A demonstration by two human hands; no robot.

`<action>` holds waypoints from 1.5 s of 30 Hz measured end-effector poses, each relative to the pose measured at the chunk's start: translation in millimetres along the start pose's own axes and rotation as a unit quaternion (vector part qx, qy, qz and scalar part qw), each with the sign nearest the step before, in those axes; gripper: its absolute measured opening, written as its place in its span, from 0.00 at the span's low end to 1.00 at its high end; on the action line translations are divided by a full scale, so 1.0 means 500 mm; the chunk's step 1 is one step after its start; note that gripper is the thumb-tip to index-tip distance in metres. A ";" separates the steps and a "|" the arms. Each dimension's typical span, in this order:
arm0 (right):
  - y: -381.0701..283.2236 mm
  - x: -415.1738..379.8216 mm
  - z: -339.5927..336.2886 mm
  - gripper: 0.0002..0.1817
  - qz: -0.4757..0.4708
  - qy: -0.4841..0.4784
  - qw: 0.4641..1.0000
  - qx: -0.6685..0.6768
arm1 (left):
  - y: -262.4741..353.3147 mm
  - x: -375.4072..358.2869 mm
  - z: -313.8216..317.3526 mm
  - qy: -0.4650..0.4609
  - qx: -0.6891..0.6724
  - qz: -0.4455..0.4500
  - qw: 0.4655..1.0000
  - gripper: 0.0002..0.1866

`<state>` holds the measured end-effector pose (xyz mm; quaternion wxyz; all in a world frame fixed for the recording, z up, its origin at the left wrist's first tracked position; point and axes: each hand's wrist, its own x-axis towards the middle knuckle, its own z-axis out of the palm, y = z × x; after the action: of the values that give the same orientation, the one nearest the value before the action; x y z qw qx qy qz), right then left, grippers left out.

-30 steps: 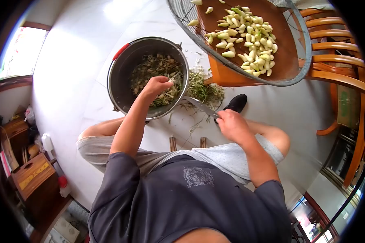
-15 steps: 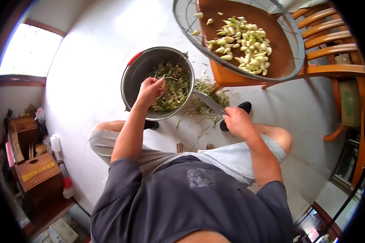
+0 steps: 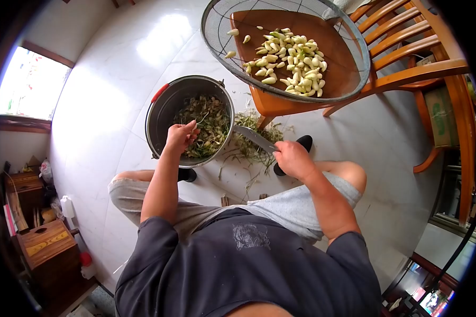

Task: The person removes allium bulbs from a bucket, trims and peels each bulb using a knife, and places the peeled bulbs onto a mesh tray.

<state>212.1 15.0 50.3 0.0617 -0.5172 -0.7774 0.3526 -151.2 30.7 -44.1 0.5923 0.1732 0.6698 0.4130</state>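
My left hand [image 3: 181, 136] is over the metal bucket [image 3: 153, 138], its thumb and fingers pinched together. Pale thin strands show near the fingertips, but I cannot tell what the pinch holds. A heap of green and whitish trimmings [image 3: 211, 129] lies in the bucket below it. My right hand [image 3: 295, 159] is closed round the handle of a knife [image 3: 255, 137]. The blade points left, its tip right at the bucket's rim. Small white-green bulbs [image 3: 304, 66] lie in a round mesh sieve [image 3: 366, 63] on a wooden chair [image 3: 272, 108].
Loose trimmings [image 3: 251, 148] are scattered on the pale tiled floor [image 3: 111, 105] between the bucket and my shoe [image 3: 304, 141]. The chair's slatted back [image 3: 407, 42] stands to the right. Wooden cabinets [image 3: 46, 244] and a white bottle [image 3: 67, 207] are at the left.
The whole view has shifted, with the bucket, sieve and chair now further left in it. My left hand remains pinched over the bucket, and the knife stays in my right hand.
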 end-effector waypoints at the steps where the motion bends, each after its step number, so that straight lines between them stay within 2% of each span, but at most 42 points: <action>1: -0.002 0.000 0.000 0.08 0.000 0.001 1.000 -0.004 | 0.017 -0.020 0.011 0.017 0.003 -0.012 1.000 0.13; 5: -0.001 0.004 0.002 0.08 0.011 -0.014 1.000 0.009 | 0.010 -0.002 -0.003 0.043 -0.015 -0.077 0.996 0.13; 8: -0.007 0.003 0.000 0.09 0.023 -0.009 1.000 0.007 | -0.011 0.012 -0.009 0.028 -0.023 -0.051 0.998 0.11; 10: -0.018 0.002 -0.003 0.09 0.026 -0.004 1.000 0.012 | -0.017 0.007 -0.011 -0.035 -0.069 -0.013 0.997 0.10; 15: -0.029 0.005 0.007 0.08 -0.033 0.095 0.993 0.055 | 0.000 -0.030 0.030 -0.164 -0.127 0.030 0.978 0.09; 16: -0.035 0.007 0.006 0.08 -0.047 0.112 0.990 0.073 | 0.004 -0.041 0.039 -0.208 -0.147 0.018 0.967 0.09; 20: -0.048 0.015 0.013 0.10 -0.118 0.164 0.972 0.118 | -0.002 -0.089 0.093 -0.253 -0.241 0.003 0.937 0.08; 23: -0.064 0.015 0.020 0.12 -0.168 0.192 0.961 0.108 | -0.013 -0.124 0.136 -0.290 -0.315 -0.055 0.902 0.05; 24: -0.067 0.013 0.021 0.12 -0.182 0.202 0.957 0.099 | -0.017 -0.137 0.152 -0.272 -0.298 -0.035 0.914 0.08; 30: -0.061 0.008 0.019 0.14 -0.201 0.216 0.955 0.025 | -0.027 -0.168 0.202 -0.230 -0.331 -0.080 0.912 0.07; 39: -0.052 -0.001 0.015 0.15 -0.219 0.259 0.938 -0.066 | -0.033 -0.180 0.232 -0.271 -0.364 -0.104 0.885 0.07; 45: -0.044 -0.003 0.019 0.15 -0.219 0.255 0.939 -0.070 | -0.029 -0.186 0.244 -0.237 -0.359 -0.116 0.896 0.06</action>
<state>191.5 4.5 56.9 0.2977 -0.4097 -0.8522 0.1312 -10.9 -2.5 10.7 0.7991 -0.0375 0.3318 0.5000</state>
